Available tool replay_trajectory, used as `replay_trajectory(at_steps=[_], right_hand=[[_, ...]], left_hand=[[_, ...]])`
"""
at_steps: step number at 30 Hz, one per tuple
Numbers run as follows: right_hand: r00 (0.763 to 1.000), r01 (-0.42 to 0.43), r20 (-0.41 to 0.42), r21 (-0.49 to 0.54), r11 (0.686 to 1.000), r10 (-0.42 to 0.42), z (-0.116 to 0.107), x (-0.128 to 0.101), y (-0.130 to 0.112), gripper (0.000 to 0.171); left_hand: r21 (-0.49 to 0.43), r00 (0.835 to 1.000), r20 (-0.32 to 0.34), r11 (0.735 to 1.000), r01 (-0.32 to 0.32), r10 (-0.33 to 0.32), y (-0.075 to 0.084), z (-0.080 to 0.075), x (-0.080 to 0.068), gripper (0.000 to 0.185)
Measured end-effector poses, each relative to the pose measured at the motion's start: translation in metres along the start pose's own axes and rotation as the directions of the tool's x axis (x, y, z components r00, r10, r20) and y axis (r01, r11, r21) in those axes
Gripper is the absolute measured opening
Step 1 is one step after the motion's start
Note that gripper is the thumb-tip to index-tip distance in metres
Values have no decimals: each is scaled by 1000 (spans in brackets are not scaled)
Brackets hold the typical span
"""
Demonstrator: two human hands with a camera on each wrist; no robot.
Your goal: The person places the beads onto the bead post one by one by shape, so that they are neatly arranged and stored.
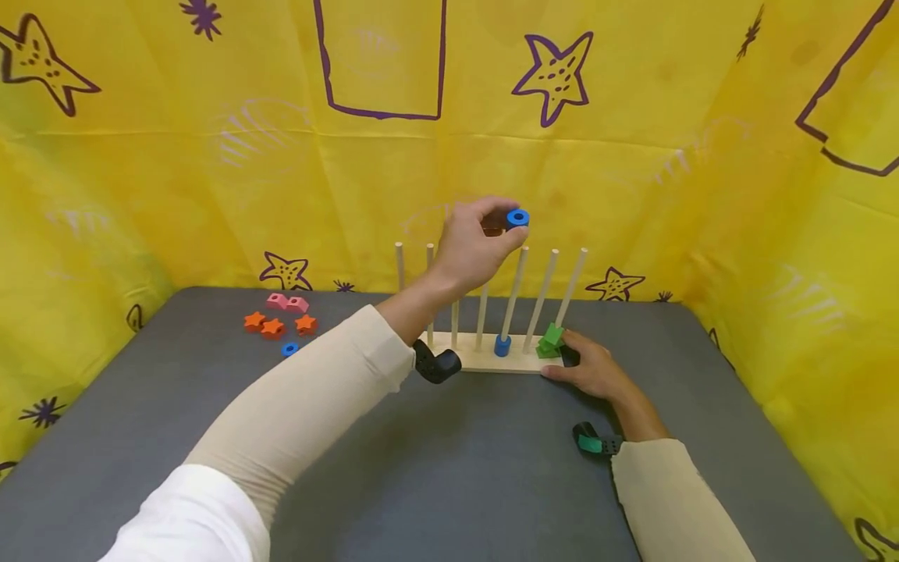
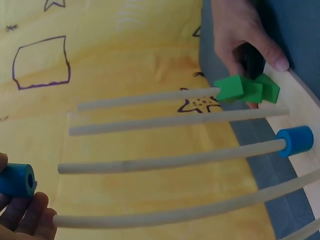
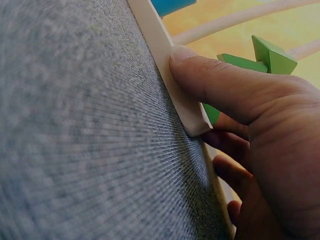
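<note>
Left hand (image 1: 472, 248) pinched a blue foam ring (image 1: 517, 218) in its fingers above the wooden peg rack (image 1: 492, 357); right hand (image 1: 593, 371) gripped the rack's right end on the grey tabletop (image 1: 449, 468).

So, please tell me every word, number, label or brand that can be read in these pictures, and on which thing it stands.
None: no words, numbers, labels or brands appear.
The yellow cloth carries only drawn stars and outlines.
The blue ring, wooden base and pegs are plain.
</note>
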State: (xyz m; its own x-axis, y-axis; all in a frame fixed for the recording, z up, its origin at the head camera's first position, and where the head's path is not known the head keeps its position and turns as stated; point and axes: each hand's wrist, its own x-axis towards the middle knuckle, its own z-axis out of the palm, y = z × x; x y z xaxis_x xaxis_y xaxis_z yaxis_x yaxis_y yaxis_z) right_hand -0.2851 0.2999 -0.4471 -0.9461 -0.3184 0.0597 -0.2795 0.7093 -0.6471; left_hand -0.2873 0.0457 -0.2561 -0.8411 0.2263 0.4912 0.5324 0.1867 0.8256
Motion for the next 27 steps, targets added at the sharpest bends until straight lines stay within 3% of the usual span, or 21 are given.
replay_trajectory(at_steps=[7,17,27], right_hand=[[1000,20,-2,3,1000,-20,0,0,1,81],[1000,30,-8,-25,999,-30,-2,2,1,81],[1000,-13,6,-18,1000,13,-2,3,-1,83]], left_hand=[[-50,998,15,997,66,-65,-8,15,2,32],[-63,993,4,991,117,-117,-27,23,-5,35],[-107,991,-43,987,122,-127,-40,31,-15,27]])
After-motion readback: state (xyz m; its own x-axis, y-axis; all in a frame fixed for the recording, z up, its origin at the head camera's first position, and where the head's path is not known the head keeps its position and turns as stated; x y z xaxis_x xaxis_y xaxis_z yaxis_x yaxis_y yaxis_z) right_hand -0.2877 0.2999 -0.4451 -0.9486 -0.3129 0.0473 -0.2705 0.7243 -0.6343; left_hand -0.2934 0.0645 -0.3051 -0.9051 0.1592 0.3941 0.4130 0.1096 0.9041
